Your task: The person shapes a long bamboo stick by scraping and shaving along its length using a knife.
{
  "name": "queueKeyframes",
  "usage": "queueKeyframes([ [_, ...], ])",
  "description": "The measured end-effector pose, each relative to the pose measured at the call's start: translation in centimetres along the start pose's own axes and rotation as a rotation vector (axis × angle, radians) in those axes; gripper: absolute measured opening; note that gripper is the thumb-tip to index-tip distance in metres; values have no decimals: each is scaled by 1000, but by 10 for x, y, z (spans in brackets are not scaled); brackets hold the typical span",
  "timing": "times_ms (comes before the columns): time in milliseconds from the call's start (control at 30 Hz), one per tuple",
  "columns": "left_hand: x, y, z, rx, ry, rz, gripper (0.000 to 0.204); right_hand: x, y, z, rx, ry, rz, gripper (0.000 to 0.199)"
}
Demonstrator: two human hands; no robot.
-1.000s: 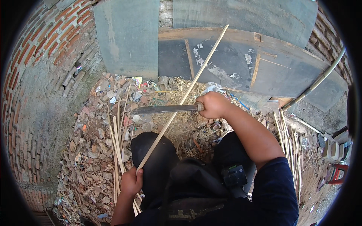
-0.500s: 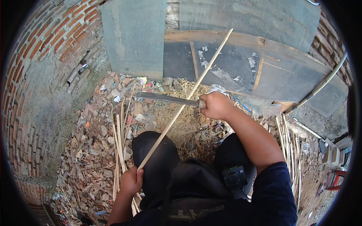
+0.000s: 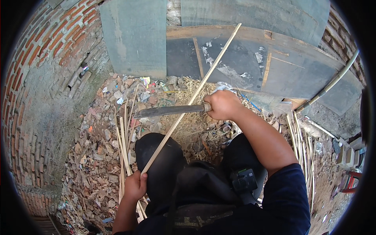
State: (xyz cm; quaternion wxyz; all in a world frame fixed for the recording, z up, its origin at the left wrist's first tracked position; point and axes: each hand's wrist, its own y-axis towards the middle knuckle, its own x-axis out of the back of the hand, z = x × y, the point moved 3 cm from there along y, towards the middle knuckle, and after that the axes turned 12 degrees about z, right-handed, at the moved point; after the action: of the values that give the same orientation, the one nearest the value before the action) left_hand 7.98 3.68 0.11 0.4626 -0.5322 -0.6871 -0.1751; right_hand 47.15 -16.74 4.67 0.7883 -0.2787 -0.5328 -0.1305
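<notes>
My left hand [image 3: 135, 185] grips the lower end of a long pale bamboo strip [image 3: 159, 148], which slants up and away to the right past my left knee. My right hand [image 3: 224, 105] is closed round the handle of a machete [image 3: 168, 111]. Its dark blade points left and lies across the strip, a little below the strip's middle. Whether the edge bites into the strip cannot be made out. Below, curly pale shavings [image 3: 186, 96] cover the ground between my knees and the boards.
More strips [image 3: 124, 147] lean beside my left leg, and another bundle [image 3: 300, 150] lies at the right. Rubble [image 3: 96, 156] covers the ground. A brick wall [image 3: 35, 113] rises at left; grey boards [image 3: 135, 39] stand ahead. A pole [image 3: 333, 84] leans at right, near a red stool [image 3: 349, 182].
The machete has come down the strip toward me, and its blade now shows broader. My left hand still holds the strip's end. The view has shifted slightly.
</notes>
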Motion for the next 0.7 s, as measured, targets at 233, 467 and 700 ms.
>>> queueKeyframes([
  [233, 3, 10, -2, -43, -41, 17, 45, -1, 8, -50, -145, 278, -261, 28],
  [467, 5, 4, 6, -72, -111, 69, 46, 6, -3, 13, 73, -24, -41, 30],
  [700, 6, 8, 4, -65, -115, 61, 46, 2, 3, -17, -70, 178, -80, 31],
])
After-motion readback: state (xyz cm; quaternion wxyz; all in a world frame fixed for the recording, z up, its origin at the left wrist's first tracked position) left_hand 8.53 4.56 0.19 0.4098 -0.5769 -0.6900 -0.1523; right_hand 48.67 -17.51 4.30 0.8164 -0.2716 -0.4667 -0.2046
